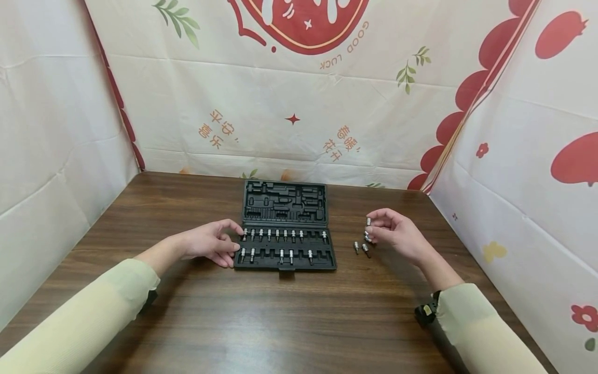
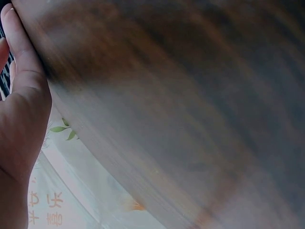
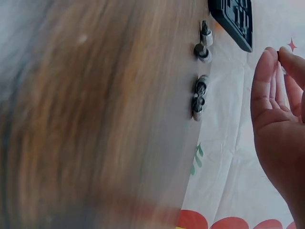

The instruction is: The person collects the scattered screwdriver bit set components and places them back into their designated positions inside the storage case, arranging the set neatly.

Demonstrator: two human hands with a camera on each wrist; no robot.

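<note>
We hold one socket bit point(image 1: 368, 222) pinched upright in our right hand point(image 1: 397, 235), to the right of the open black case point(image 1: 285, 244) and well apart from it. Its long axis stands roughly vertical. Below this hand, between it and the case, loose bits point(image 1: 362, 246) lie on the worktop point(image 1: 280, 311); we count four from the right wrist view. Our left hand point(image 1: 212, 241) rests on the case's left edge, fingers curled around it. In the case, the far row holds nine bits and the near row five.
</note>
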